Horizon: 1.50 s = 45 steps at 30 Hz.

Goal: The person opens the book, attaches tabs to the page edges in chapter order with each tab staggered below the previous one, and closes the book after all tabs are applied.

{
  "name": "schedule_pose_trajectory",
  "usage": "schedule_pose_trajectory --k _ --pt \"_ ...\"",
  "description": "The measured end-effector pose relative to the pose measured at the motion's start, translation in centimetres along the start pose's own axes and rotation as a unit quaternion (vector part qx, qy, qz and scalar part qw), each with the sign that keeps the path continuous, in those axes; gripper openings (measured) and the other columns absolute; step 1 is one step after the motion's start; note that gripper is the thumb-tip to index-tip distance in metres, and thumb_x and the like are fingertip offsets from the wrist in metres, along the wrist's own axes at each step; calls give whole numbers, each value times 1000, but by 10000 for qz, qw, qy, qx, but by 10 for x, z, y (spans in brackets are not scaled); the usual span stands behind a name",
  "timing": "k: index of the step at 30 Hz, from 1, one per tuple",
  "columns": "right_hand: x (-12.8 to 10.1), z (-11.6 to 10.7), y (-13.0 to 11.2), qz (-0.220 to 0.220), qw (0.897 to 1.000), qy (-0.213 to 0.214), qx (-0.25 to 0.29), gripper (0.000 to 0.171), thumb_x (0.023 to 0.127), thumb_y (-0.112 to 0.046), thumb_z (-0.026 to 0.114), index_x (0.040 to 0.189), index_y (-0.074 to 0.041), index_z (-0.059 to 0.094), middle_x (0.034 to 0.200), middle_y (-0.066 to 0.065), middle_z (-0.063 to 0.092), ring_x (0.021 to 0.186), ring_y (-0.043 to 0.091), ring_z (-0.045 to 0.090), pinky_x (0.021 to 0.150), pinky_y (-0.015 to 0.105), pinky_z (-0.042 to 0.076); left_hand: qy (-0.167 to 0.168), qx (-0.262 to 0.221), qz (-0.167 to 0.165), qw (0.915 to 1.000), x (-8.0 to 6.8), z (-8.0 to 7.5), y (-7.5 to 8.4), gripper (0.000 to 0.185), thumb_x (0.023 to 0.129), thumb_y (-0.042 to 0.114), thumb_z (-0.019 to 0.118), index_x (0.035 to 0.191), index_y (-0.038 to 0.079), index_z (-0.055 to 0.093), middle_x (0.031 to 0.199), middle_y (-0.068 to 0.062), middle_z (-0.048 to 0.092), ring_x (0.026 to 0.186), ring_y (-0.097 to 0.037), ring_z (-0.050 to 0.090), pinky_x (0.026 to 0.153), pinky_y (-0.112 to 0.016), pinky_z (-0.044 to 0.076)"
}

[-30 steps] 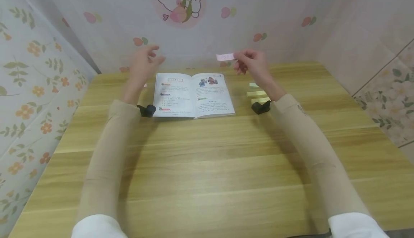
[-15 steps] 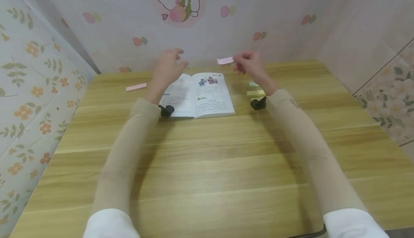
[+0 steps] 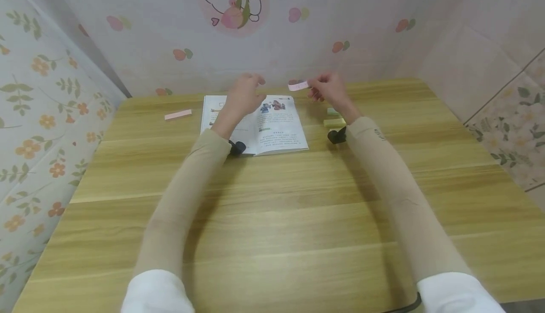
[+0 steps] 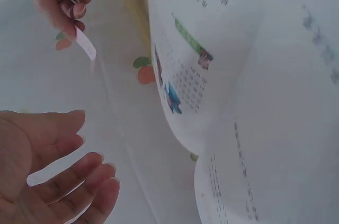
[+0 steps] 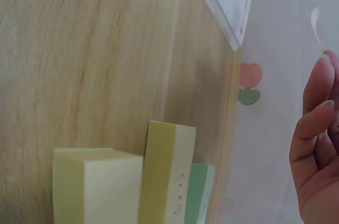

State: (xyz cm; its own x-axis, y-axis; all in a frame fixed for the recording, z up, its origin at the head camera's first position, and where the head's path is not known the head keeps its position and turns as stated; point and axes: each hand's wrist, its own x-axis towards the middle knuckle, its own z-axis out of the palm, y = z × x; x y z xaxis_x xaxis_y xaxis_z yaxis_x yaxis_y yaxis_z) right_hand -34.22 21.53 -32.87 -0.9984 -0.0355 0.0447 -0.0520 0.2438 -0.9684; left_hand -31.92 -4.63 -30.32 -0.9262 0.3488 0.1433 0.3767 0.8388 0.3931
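Between the thumb and fingers of my right hand [image 3: 332, 91] is pinched one end of a small pink sticky note [image 3: 298, 86] with faint writing. The note juts leftward in the air, above the far right corner of an open book [image 3: 281, 128]. My left hand [image 3: 244, 95] hovers over the book's left page, partly hiding it. In the left wrist view its fingers [image 4: 85, 181] are loosely bent and hold nothing. The book lies flat with printed text and a coloured picture on the right page.
A pink sticky-note pad [image 3: 178, 114] lies left of the book. On the right, by my right wrist, sit a yellow pad [image 5: 161, 176], a pale yellow pad [image 5: 111, 192] and a green pad [image 5: 197, 192]. A patterned curtain [image 3: 298, 43] hangs behind the table.
My left hand has moved right, from beside the book to over it, uncovering the pink pad on the left. My right hand keeps the pink note and has lowered slightly.
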Motion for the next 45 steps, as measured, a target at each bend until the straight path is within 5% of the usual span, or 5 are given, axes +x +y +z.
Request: schedule_pose_trajectory --k 18,28,36,45 --pt "8 8 22 235 9908 -115 -1327 24 100 -13 60 99 9 68 65 1 67 55 11 62 53 21 50 -732 898 351 9927 18 34 21 36 100 12 62 135 4 61 135 -14 59 126 -30 55 103 -42 47" --pt "9 12 27 660 9895 -209 -1265 29 101 -15 60 113 11 66 69 3 68 58 14 66 57 22 53 -955 1158 474 9875 20 44 23 39 100 5 56 139 5 59 136 -15 57 127 -29 53 108 -40 43" --pt "9 14 29 670 9879 -235 -1381 28 102 -17 60 112 7 67 75 7 69 61 15 66 59 24 54 -1262 1525 516 9789 23 52 22 45 105 7 47 149 15 51 148 -20 45 138 -35 41 116 -46 33" --pt "10 12 30 574 9886 -285 -1360 27 101 -15 61 109 10 68 69 5 69 57 15 66 56 23 53 -1554 1535 201 9756 24 60 26 45 110 15 36 154 23 45 160 -23 27 148 -39 24 119 -52 24"
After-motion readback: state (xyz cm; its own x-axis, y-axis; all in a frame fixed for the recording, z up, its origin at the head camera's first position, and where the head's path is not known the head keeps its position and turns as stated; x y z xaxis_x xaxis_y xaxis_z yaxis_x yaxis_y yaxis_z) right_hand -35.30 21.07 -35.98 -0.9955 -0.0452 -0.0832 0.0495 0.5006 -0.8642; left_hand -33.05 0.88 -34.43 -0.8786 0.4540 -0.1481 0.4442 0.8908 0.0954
